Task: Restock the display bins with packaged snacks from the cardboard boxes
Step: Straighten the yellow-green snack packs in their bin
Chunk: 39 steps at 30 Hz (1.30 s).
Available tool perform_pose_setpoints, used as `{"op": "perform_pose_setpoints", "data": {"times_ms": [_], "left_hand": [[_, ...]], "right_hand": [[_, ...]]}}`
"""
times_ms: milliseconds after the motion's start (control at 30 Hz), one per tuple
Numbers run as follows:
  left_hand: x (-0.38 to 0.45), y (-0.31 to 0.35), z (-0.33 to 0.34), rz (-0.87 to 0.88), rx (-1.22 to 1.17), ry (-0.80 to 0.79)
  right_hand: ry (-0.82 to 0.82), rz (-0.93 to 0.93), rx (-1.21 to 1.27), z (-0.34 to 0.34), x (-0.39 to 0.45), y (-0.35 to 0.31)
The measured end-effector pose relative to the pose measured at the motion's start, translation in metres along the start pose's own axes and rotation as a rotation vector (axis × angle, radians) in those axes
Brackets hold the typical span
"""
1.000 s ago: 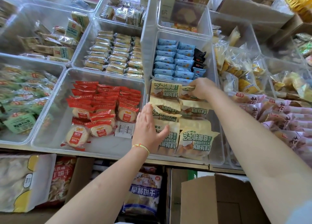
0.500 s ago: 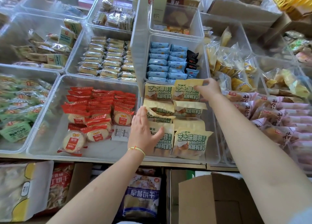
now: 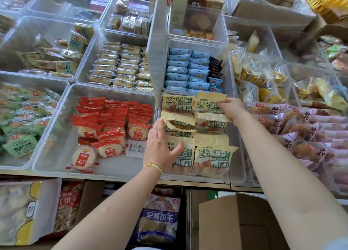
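Still right hand (image 3: 232,108) fingers pinching rear cream packet (image 3: 208,103); left hand (image 3: 161,148) flat, fingers straight.

Head view, steeply down, close over bins (image 3: 113,91)

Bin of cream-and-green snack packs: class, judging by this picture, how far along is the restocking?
Done: the clear bin already holds two columns of cream-and-green packs. In hand: the right hand pinches a pack at the far end, while the left hand lies flat against the near packs. Left: the neighbouring red-pack bin shows bare floor, and a cardboard box stands open below.
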<state>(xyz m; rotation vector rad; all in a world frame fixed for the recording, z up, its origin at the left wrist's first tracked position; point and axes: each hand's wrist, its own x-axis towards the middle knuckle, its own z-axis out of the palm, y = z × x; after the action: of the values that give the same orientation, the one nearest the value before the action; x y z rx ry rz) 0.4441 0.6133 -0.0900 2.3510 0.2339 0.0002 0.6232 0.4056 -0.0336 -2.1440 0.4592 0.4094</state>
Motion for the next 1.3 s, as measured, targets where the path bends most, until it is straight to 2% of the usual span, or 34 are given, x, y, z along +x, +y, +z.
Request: {"op": "perform_pose_setpoints", "data": {"times_ms": [133, 433, 567, 667, 733, 933, 1167, 1300], "left_hand": [[0.0, 0.0, 0.0, -0.005, 0.002, -0.003], [0.0, 0.0, 0.001, -0.001, 0.003, 0.017], [0.001, 0.0, 0.002, 0.001, 0.012, 0.018], [0.001, 0.0, 0.002, 0.004, 0.012, 0.021], [0.001, 0.0, 0.002, 0.007, 0.011, 0.02], [0.001, -0.001, 0.003, -0.003, 0.016, 0.018], [0.001, 0.0, 0.003, 0.0, 0.026, 0.015], [0.001, -0.001, 0.003, 0.004, 0.032, 0.018]], "right_hand": [[0.085, -0.016, -0.013, 0.008, 0.001, -0.002], [0.117, -0.008, -0.078, 0.01, 0.009, -0.016], [-0.061, -0.037, -0.212, 0.007, 0.001, -0.013], [-0.252, -0.021, -0.14, -0.006, 0.002, -0.005], [-0.31, -0.045, -0.128, -0.01, 0.004, 0.0], [-0.184, -0.068, -0.272, 0.0, 0.006, -0.007], [-0.206, -0.118, -0.229, -0.007, -0.006, -0.011], [0.068, -0.344, -0.205, -0.008, -0.013, -0.029]]}}
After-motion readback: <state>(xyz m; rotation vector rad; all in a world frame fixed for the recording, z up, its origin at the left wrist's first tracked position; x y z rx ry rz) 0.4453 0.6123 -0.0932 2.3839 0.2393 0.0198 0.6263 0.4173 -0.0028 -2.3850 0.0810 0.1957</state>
